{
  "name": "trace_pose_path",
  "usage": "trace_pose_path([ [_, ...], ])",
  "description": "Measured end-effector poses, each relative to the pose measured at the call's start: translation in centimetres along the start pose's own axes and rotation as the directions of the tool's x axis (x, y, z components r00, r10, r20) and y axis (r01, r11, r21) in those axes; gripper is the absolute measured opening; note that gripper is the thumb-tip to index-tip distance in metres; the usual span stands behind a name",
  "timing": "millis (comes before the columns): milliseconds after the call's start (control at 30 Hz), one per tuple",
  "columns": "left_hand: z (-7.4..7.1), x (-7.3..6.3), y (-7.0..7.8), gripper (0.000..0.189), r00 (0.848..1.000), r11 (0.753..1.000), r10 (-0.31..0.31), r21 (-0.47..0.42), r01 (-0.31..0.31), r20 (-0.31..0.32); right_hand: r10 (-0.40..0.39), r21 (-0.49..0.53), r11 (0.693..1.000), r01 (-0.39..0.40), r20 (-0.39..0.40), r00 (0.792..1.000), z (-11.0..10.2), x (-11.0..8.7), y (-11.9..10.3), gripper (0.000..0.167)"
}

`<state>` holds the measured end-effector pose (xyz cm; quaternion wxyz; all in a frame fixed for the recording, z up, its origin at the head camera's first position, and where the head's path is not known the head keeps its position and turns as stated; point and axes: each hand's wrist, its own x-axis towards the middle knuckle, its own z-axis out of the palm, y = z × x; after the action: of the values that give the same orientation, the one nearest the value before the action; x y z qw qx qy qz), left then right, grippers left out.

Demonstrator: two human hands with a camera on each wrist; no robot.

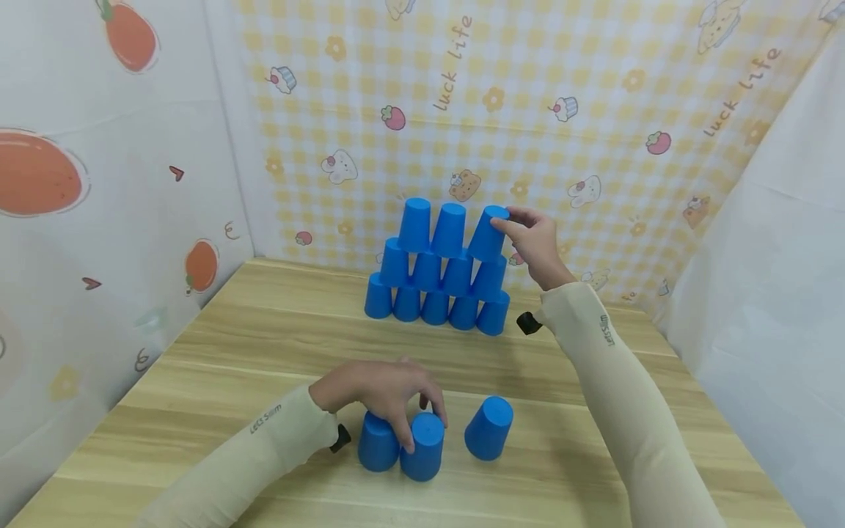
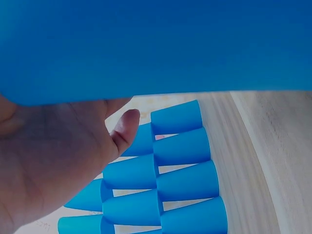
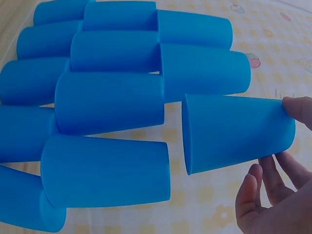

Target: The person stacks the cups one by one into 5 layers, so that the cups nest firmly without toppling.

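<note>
Upside-down blue cups stand in a stepped wall, its bottom row (image 1: 434,308) and middle row (image 1: 426,271) several cups long. Two cups, a left one (image 1: 416,226) and one beside it (image 1: 449,230), top it. At the wall's upper right, my right hand (image 1: 538,246) pinches a tilted blue cup (image 3: 239,131) by its closed end; a small gap shows below its rim in the right wrist view. Lower down, my left hand (image 1: 392,389) grips an upside-down cup (image 1: 422,455) on the table between thumb and fingers. Another cup (image 1: 378,447) stands against it, under the palm.
A single upside-down cup (image 1: 489,433) stands right of the left hand's pair on the wooden table (image 1: 297,323). Behind the wall of cups hangs a yellow checked cloth (image 1: 528,73). White printed cloth (image 1: 132,183) encloses the left side, plain white cloth (image 1: 766,293) the right.
</note>
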<state>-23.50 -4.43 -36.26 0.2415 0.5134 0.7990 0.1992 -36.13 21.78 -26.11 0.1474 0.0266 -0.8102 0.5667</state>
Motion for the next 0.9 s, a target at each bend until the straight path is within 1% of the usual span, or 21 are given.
trace_pose_path([
  [167, 0.1, -0.1, 0.0, 0.045, 1.000, 1.000, -0.010, -0.004, 0.010, -0.004, 0.011, 0.005, 1.000, -0.011, -0.001, 1.000, 0.2, 0.6, 0.4, 0.060],
  [400, 0.2, 0.0, 0.0, 0.046, 1.000, 1.000, -0.012, -0.004, 0.012, -0.004, -0.007, 0.025, 1.000, 0.006, 0.012, 1.000, 0.3, 1.0, 0.8, 0.059],
  [667, 0.3, 0.1, 0.1, 0.046, 1.000, 1.000, -0.004, -0.022, 0.004, -0.007, -0.011, 0.003, 1.000, 0.011, 0.034, 0.999, 0.4, 1.2, 1.2, 0.059],
  [900, 0.2, -0.2, 0.1, 0.045, 1.000, 1.000, -0.022, -0.013, 0.022, -0.016, -0.012, -0.008, 1.000, 0.012, 0.046, 0.999, 0.5, 1.4, 1.3, 0.060],
])
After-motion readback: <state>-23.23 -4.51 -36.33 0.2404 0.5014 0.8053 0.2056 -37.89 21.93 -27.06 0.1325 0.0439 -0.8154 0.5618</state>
